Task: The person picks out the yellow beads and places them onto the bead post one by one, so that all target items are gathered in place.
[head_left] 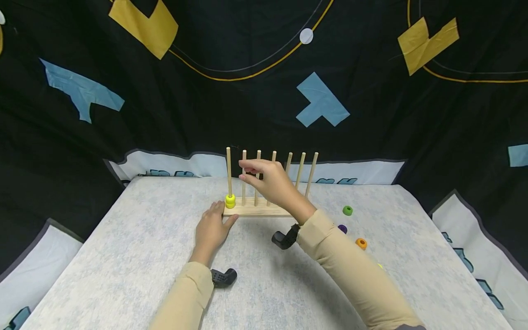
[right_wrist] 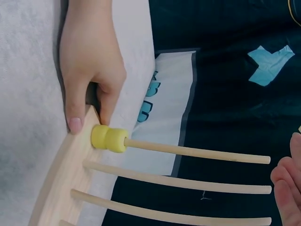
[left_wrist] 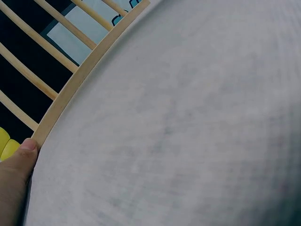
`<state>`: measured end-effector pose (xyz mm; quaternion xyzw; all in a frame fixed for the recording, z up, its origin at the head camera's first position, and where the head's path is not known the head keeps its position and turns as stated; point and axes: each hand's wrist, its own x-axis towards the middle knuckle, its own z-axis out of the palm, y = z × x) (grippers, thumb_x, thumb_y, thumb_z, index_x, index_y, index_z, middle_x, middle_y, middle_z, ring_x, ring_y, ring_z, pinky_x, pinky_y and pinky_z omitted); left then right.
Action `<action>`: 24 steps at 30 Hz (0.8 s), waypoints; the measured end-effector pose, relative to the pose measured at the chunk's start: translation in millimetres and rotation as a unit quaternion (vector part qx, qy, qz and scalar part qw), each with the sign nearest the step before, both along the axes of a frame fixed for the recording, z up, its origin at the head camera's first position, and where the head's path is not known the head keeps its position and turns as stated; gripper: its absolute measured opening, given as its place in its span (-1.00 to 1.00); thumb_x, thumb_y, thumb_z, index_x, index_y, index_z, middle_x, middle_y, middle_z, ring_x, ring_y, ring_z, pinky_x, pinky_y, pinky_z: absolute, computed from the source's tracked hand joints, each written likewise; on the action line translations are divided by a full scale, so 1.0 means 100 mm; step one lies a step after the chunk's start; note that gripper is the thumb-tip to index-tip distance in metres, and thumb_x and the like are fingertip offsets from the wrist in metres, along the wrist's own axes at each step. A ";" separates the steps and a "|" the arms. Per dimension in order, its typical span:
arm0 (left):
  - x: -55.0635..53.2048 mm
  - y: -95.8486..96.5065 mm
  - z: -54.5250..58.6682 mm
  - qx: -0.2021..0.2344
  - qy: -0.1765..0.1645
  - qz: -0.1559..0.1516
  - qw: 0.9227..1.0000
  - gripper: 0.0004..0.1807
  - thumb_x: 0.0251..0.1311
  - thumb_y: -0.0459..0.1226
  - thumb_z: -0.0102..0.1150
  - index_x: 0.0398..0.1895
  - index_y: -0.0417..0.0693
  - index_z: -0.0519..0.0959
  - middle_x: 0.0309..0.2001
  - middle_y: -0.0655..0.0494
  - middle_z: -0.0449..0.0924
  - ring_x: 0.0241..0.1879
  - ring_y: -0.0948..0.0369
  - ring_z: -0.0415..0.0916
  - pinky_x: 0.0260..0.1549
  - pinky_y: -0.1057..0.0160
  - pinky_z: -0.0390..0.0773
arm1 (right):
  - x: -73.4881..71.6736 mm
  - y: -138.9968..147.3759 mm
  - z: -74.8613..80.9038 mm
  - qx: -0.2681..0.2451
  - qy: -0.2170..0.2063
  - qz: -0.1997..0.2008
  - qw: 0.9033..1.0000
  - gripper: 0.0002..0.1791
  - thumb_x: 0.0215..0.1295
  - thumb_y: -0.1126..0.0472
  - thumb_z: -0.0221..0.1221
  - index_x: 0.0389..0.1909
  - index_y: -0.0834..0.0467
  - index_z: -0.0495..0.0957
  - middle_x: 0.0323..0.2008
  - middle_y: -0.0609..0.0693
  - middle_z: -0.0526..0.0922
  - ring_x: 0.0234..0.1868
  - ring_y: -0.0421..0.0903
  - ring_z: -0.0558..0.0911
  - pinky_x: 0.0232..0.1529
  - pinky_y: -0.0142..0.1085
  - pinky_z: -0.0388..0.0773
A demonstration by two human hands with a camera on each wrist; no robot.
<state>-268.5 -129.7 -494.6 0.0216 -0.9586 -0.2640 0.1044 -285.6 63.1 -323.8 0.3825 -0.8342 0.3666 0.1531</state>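
Note:
A wooden peg rack (head_left: 257, 211) with several upright dowels stands on the table. Two yellow beads (right_wrist: 109, 138) are stacked at the foot of its leftmost peg (head_left: 229, 172). My left hand (head_left: 211, 229) grips the left end of the base, its thumb (left_wrist: 23, 155) at the front edge and other fingers round the end. Over the rack hovers my right hand (head_left: 274, 181), near the upper part of the second peg. Its thumb and fingers are curved but apart, with nothing visible between them. Only some fingertips (right_wrist: 287, 188) of that hand show in the right wrist view.
Right of the rack lie a green bead (head_left: 348, 210), a purple bead (head_left: 342, 228) and an orange bead (head_left: 361, 243). A yellow piece (head_left: 380, 266) is mostly hidden by the right sleeve. Dark patterned cloth (head_left: 247, 114) hangs behind the table (head_left: 136, 256).

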 end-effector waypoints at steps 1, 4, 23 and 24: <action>0.00 0.00 0.00 0.001 -0.001 0.001 1.000 -0.19 0.33 0.15 0.12 0.46 -0.19 0.28 0.47 -0.16 0.26 0.49 -0.11 0.17 0.40 -0.23 0.26 | 0.02 0.02 -0.01 0.001 -0.001 0.001 1.000 -0.61 0.32 0.18 0.28 0.15 0.20 0.61 0.10 0.05 0.70 0.05 -0.09 0.71 0.10 -0.32 0.66; 0.00 0.01 0.01 0.001 -0.006 0.002 1.000 -0.18 0.33 0.15 0.12 0.46 -0.18 0.27 0.47 -0.16 0.25 0.50 -0.11 0.16 0.41 -0.23 0.25 | 0.06 0.07 -0.06 0.004 -0.009 0.004 1.000 -0.60 0.33 0.18 0.28 0.14 0.21 0.61 0.10 0.06 0.70 0.05 -0.08 0.71 0.10 -0.31 0.66; -0.01 0.00 -0.01 -0.002 0.003 -0.004 1.000 -0.18 0.33 0.16 0.12 0.46 -0.19 0.28 0.46 -0.18 0.27 0.49 -0.12 0.18 0.42 -0.20 0.25 | 0.08 0.92 -0.31 -0.021 -0.070 -0.058 0.996 -0.64 0.36 0.17 0.25 0.13 0.18 0.62 0.04 0.09 0.73 0.01 -0.07 0.72 0.08 -0.17 0.68; 0.00 -0.01 0.00 0.000 0.003 -0.004 1.000 -0.18 0.33 0.15 0.12 0.46 -0.20 0.28 0.46 -0.19 0.27 0.49 -0.12 0.17 0.42 -0.20 0.25 | 0.08 0.97 -0.32 -0.022 -0.074 -0.063 0.995 -0.64 0.37 0.17 0.24 0.14 0.18 0.61 0.04 0.09 0.72 0.02 -0.07 0.71 0.09 -0.16 0.67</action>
